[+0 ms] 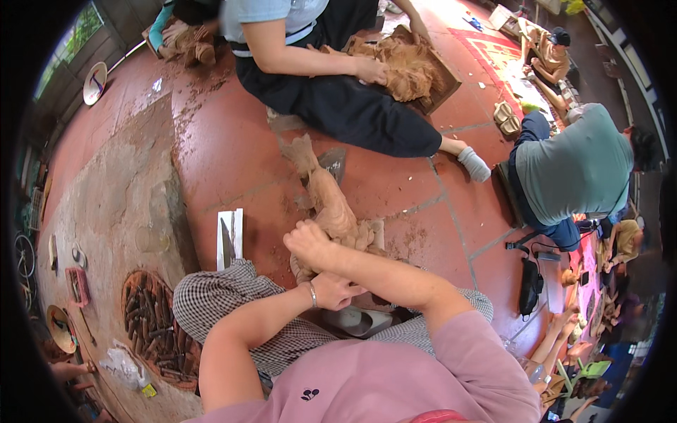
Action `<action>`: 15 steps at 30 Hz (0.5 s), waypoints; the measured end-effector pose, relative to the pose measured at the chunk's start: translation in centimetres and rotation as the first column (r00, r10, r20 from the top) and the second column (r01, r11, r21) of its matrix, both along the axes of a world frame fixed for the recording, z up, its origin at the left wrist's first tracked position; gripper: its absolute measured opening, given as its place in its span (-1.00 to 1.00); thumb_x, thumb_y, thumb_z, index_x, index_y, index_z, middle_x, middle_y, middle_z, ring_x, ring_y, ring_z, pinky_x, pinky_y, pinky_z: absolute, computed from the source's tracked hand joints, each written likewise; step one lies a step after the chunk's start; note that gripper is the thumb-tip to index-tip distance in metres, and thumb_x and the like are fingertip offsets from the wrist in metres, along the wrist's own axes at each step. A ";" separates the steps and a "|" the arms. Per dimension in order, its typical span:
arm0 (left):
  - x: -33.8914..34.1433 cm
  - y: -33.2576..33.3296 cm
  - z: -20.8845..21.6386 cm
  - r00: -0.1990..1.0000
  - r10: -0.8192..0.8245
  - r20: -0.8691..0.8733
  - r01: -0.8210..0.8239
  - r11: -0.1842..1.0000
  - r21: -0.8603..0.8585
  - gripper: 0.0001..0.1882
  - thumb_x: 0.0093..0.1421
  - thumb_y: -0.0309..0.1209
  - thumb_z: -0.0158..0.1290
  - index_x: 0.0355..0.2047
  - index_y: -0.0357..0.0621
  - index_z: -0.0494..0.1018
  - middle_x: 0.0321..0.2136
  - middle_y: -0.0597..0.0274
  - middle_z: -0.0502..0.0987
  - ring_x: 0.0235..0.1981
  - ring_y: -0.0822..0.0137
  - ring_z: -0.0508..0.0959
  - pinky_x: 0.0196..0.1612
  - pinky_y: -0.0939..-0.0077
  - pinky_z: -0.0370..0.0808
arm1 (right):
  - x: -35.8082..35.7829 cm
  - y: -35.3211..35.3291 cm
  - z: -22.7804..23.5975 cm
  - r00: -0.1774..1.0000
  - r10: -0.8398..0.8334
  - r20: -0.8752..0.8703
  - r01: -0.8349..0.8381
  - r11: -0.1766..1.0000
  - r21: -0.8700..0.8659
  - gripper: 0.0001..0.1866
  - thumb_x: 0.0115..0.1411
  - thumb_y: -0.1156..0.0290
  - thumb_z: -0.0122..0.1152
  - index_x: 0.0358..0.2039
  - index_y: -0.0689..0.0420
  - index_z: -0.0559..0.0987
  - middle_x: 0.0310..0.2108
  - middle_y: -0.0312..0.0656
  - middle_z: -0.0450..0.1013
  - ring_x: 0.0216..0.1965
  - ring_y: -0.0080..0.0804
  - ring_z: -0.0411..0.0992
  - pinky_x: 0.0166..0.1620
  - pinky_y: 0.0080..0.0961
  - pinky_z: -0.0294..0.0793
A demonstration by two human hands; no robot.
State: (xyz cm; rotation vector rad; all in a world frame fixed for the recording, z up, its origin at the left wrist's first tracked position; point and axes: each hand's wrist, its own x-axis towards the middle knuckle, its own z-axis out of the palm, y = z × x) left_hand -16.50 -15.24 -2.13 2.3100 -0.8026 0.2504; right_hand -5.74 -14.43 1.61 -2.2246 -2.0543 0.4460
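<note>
A light-brown carved piece of wood [331, 204] lies between my knees, its narrow, flared end pointing away from me. My right forearm crosses over the left one. My right hand [308, 243] is closed in a fist against the left side of the carving; whatever it grips is hidden. Nearer to me, my left hand [337, 291] is closed with its fingers pressed together by the near end of the wood. What it holds cannot be made out. A pale shoe or sandal [357, 321] shows below my hands.
A round basket [127, 285] of wooden-handled tools sits left on a stone slab [120, 218]. By my left knee lies a white strip with a dark pointed blade [227, 240]. Ahead, a person [317, 92] handles a rough carving [402, 67]. Another person [575, 166] sits right.
</note>
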 end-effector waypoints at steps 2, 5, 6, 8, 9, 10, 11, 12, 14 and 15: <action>0.5 0.4 1.3 0.997 -0.003 0.076 0.005 1.000 -0.022 -0.31 -0.19 -0.43 0.13 0.08 0.12 0.44 -0.01 -0.03 0.43 -0.12 0.03 0.53 -0.09 0.17 0.52 | 0.0 0.5 0.2 1.000 -0.008 -0.014 0.008 0.999 0.040 -0.73 -0.11 0.53 0.29 -0.31 0.17 0.56 -0.36 -0.05 0.56 -0.16 -0.08 0.52 -0.14 -0.16 0.52; 0.3 0.1 2.0 0.997 0.072 -0.015 -0.071 0.995 0.064 -0.30 -0.18 -0.43 0.12 0.10 0.17 0.42 0.02 -0.06 0.40 -0.17 0.03 0.56 -0.13 0.21 0.54 | 2.5 -0.6 3.1 0.981 0.009 -0.194 -0.017 0.999 -0.040 -0.84 -0.07 0.46 0.29 -0.41 0.14 0.61 -0.39 -0.02 0.58 -0.21 -0.10 0.56 -0.20 -0.19 0.52; 0.3 0.4 2.5 0.997 0.066 0.031 -0.068 0.996 0.063 -0.30 -0.16 -0.42 0.12 0.12 0.20 0.41 0.00 -0.07 0.40 -0.20 0.02 0.56 -0.14 0.26 0.55 | 2.7 -0.5 3.5 0.983 0.060 -0.174 -0.071 0.996 -0.061 -0.83 -0.07 0.48 0.27 -0.39 0.15 0.59 -0.37 -0.01 0.58 -0.20 -0.09 0.56 -0.12 -0.09 0.49; 0.3 0.6 2.4 0.998 0.059 0.028 -0.061 0.995 0.084 -0.30 -0.15 -0.40 0.11 0.12 0.19 0.41 0.00 -0.06 0.40 -0.18 0.02 0.55 -0.13 0.23 0.54 | 2.2 -0.7 4.2 0.989 -0.031 -0.145 0.022 0.998 -0.063 -0.82 -0.08 0.47 0.28 -0.40 0.15 0.58 -0.39 -0.02 0.58 -0.20 -0.10 0.56 -0.10 -0.05 0.48; 0.0 0.6 2.2 0.998 0.058 0.025 -0.060 0.994 0.095 -0.31 -0.15 -0.40 0.11 0.12 0.19 0.41 0.00 -0.06 0.40 -0.18 0.01 0.55 -0.12 0.22 0.54 | 1.7 -0.7 4.3 0.989 -0.073 -0.131 0.065 0.996 -0.061 -0.82 -0.09 0.46 0.29 -0.40 0.15 0.58 -0.39 -0.02 0.58 -0.19 -0.10 0.56 -0.09 -0.04 0.47; -0.1 0.3 1.3 0.997 0.066 0.042 -0.069 0.995 0.077 -0.32 -0.15 -0.40 0.11 0.10 0.16 0.42 0.03 -0.06 0.39 -0.09 -0.02 0.52 -0.06 0.18 0.52 | 1.1 -0.7 3.7 0.989 -0.120 -0.092 0.116 0.992 -0.051 -0.82 -0.09 0.45 0.29 -0.40 0.14 0.58 -0.42 -0.04 0.58 -0.17 -0.11 0.56 -0.09 -0.07 0.49; -0.1 0.1 0.6 0.998 0.045 0.049 -0.048 0.997 0.058 -0.33 -0.15 -0.40 0.11 0.09 0.15 0.43 0.04 -0.06 0.39 -0.05 -0.04 0.50 -0.05 0.18 0.50 | 0.3 -0.7 2.7 0.989 -0.139 -0.041 0.138 0.990 -0.020 -0.82 -0.09 0.44 0.30 -0.40 0.14 0.58 -0.44 -0.04 0.58 -0.17 -0.12 0.56 -0.10 -0.07 0.49; 0.1 -0.1 -0.1 0.998 0.025 0.055 -0.027 0.999 0.039 -0.35 -0.15 -0.41 0.11 0.08 0.13 0.44 0.05 -0.05 0.39 -0.02 -0.05 0.48 -0.03 0.17 0.49 | -0.4 -0.8 1.7 0.987 -0.160 0.010 0.160 0.987 0.013 -0.81 -0.09 0.43 0.31 -0.40 0.13 0.59 -0.45 -0.05 0.58 -0.17 -0.13 0.56 -0.10 -0.08 0.49; 0.0 0.1 1.0 0.998 0.040 0.040 -0.042 0.998 0.056 -0.39 -0.16 -0.41 0.12 0.03 0.09 0.46 0.10 -0.06 0.36 0.10 -0.08 0.40 0.02 0.17 0.47 | 0.0 -0.6 1.5 0.986 -0.165 -0.021 0.166 0.985 0.046 -0.82 -0.07 0.44 0.29 -0.39 0.14 0.58 -0.41 -0.03 0.57 -0.18 -0.10 0.54 -0.14 -0.13 0.51; 0.0 0.2 1.5 0.998 0.048 0.044 -0.051 0.997 0.060 -0.39 -0.16 -0.41 0.12 0.02 0.08 0.47 0.12 -0.06 0.35 0.12 -0.09 0.39 0.02 0.17 0.46 | 1.2 -0.8 1.5 0.981 -0.136 -0.136 0.138 0.990 0.004 -0.83 -0.07 0.46 0.27 -0.39 0.14 0.57 -0.40 -0.03 0.57 -0.21 -0.08 0.53 -0.16 -0.16 0.51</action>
